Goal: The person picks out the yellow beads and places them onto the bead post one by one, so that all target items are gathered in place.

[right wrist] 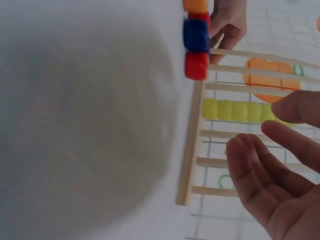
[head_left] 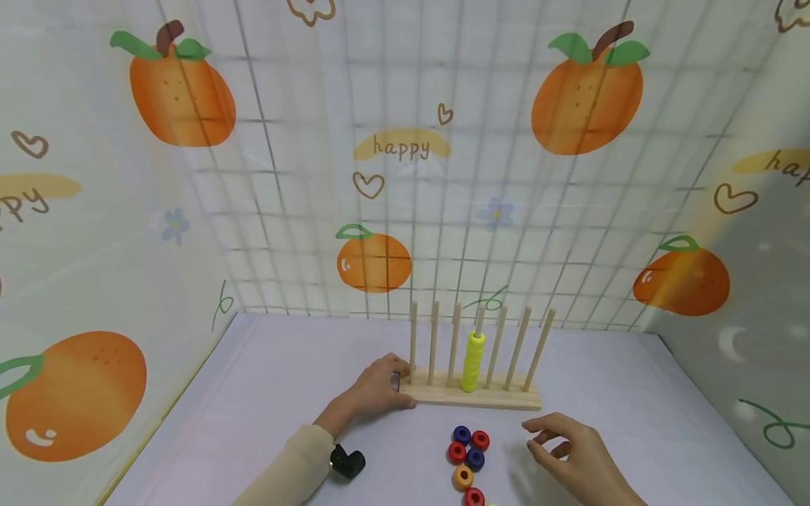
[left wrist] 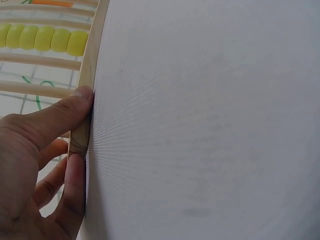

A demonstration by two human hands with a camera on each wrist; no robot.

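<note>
A wooden bead rack (head_left: 481, 399) with several upright pegs stands at the back of the table. Yellow beads (head_left: 473, 362) are stacked on its middle peg; the other pegs are bare. My left hand (head_left: 378, 386) grips the left end of the base, its thumb on the front edge, as the left wrist view also shows. My right hand (head_left: 572, 450) hovers in front of the rack's right end, fingers loosely bent, thumb and forefinger apart with nothing between them. Loose beads lie on the table between the hands, among them a blue bead (head_left: 462, 435), a red bead (head_left: 480, 440) and an orange bead (head_left: 463, 478).
A small black object (head_left: 348, 462) lies beside the left sleeve (head_left: 291, 467). Behind the rack hangs a white sheet (head_left: 304, 211) printed with oranges, with a grid showing through. Similar sheets close off both sides. Part of a yellow bead shows at the bottom edge of the head view.
</note>
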